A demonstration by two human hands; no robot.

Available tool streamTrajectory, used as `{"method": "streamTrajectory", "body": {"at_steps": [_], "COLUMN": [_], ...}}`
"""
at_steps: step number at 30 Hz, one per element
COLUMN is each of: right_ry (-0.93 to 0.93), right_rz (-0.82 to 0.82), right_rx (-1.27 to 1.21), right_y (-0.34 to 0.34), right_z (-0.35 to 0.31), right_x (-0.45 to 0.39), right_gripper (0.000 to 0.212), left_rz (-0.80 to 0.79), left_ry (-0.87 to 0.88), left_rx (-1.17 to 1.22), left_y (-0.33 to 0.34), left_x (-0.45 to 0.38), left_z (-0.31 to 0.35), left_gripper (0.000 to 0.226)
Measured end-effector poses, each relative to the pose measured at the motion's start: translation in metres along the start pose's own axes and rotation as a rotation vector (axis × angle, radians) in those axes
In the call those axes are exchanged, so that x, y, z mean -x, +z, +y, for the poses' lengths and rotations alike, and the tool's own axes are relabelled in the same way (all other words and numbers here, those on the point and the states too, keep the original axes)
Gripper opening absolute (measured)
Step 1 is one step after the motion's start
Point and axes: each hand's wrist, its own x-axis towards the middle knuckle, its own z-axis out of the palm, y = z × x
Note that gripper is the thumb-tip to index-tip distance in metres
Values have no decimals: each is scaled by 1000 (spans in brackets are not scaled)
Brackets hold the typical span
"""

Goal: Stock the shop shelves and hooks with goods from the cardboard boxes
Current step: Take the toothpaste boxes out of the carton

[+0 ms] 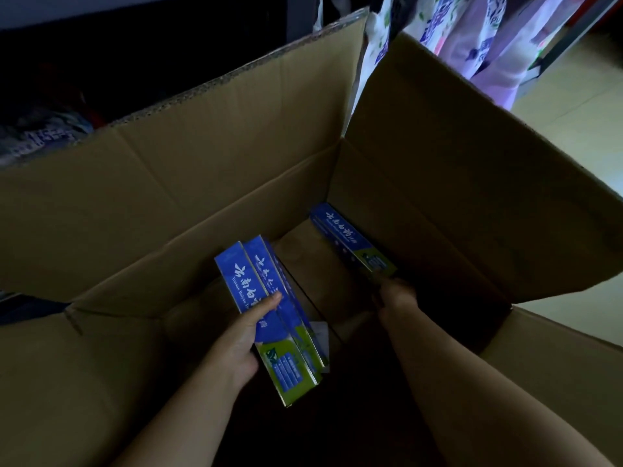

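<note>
Both forearms are reaching down into the box (pixel 438 156), whose flaps are standing open all round. Nearest, the left hand (pixel 241 335) is gripping a stack (pixel 276 311) of blue-and-green cartons, thumb lying across the top face and fingers wrapped underneath; the stack is sitting at the left of the box interior, its long axis running from near-right to far-left.

Deeper in, the right hand (pixel 394 296) is meeting the near, green end of a single carton (pixel 350 242). That carton is lying along the right wall of the box, stretching away from the fingers toward the far corner. Whether the fingers are closing on it or only touching it I cannot tell (the hand is in shadow and seen from behind).

Judging by this, the step in hand is gathering the last cartons out of the box, and the right hand is plainly the nearer one to the lone carton. Because its length is pointing straight away from the hand, pulling it back and up by the near end looks like the natural move.

Patterned cloth (pixel 485 38) is hanging beyond the far flap.
</note>
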Motion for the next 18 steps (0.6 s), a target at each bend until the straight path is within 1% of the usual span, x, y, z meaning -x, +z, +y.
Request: {"method": "streamTrajectory", "body": {"at_steps": [1, 2, 5, 7, 9, 12, 16, 18], "right_ry": [23, 41, 118, 130, 151, 136, 90, 75], "right_rz": [-88, -100, -243, -315, -397, -428, -398, -395], "right_rx": [9, 13, 84, 88, 29, 41, 165, 223], "right_y": [0, 0, -2, 0, 1, -2, -35, -60], "right_z": [-2, -6, -13, -13, -15, -19, -37, -55], "right_x": [2, 7, 21, 27, 36, 52, 102, 141], "right_gripper": [52, 52, 47, 51, 56, 65, 55, 58], "left_rz": [0, -1, -8, -15, -14, -15, 1, 17], "left_ry": [-2, -4, -9, -12, -20, -27, -73, -93], "left_rx": [0, 3, 3, 0, 1, 11, 19, 16], "left_y": [0, -1, -1, -1, 1, 6, 18, 26], "left_x": [0, 0, 1, 3, 6, 19, 75, 121], "left_z": [0, 1, 2, 4, 7, 14, 26, 36], "left_gripper": [21, 23, 29, 40, 47, 45, 42, 38]}}
